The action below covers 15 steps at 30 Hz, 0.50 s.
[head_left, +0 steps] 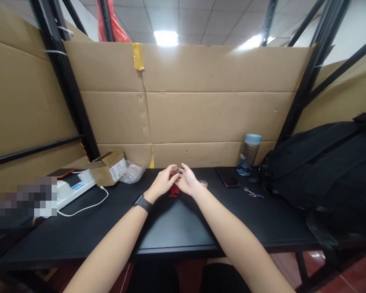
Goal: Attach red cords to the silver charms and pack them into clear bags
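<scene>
At the desk (177, 230), the left hand (162, 181) and right hand (188, 181) meet around red cord (174, 190), probably to steady so fine a thing, though I can't tell whether either grip is closed.

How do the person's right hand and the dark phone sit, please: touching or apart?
Apart: in the head view, a strip of black tabletop shows between the right hand and the dark phone.
</scene>
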Each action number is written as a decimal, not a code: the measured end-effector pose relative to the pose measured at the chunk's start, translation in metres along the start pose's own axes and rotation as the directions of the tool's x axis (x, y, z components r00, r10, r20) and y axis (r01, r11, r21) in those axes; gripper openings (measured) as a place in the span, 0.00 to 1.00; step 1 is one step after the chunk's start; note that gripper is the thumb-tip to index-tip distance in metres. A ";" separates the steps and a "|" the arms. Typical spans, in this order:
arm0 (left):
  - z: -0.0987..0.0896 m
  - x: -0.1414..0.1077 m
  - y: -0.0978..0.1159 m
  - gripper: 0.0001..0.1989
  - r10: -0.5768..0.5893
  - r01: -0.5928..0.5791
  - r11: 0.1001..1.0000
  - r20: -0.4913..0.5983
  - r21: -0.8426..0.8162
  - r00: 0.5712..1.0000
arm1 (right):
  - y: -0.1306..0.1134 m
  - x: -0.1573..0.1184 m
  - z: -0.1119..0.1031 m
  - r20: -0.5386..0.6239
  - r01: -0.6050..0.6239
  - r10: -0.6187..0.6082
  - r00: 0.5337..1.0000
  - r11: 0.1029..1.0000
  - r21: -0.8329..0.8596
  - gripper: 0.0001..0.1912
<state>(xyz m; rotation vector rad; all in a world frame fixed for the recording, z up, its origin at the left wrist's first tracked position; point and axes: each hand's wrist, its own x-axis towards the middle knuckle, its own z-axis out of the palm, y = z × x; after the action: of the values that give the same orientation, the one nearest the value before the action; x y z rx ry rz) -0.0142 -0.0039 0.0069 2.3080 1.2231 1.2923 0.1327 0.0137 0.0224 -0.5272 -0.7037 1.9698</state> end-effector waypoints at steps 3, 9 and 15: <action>0.003 0.001 -0.004 0.21 -0.023 0.023 0.996 -0.006 -0.082 1.000 | -0.001 0.001 -0.002 -0.073 0.001 -0.001 0.997 1.000 -0.001 0.14; 0.004 0.000 -0.003 0.19 -0.049 0.039 0.978 -0.046 -0.206 0.998 | -0.002 0.004 -0.004 -0.026 0.024 -0.023 0.999 0.998 0.054 0.14; 0.002 0.001 0.000 0.17 -0.073 0.039 0.982 -0.177 -0.187 0.982 | -0.003 0.002 -0.002 -0.048 0.015 -0.011 0.999 0.997 0.071 0.11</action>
<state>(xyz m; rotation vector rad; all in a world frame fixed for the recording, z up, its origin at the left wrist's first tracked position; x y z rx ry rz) -0.0127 -0.0023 0.0065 2.0509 1.1598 1.5554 0.1353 0.0175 0.0229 -0.5234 -0.6035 1.9562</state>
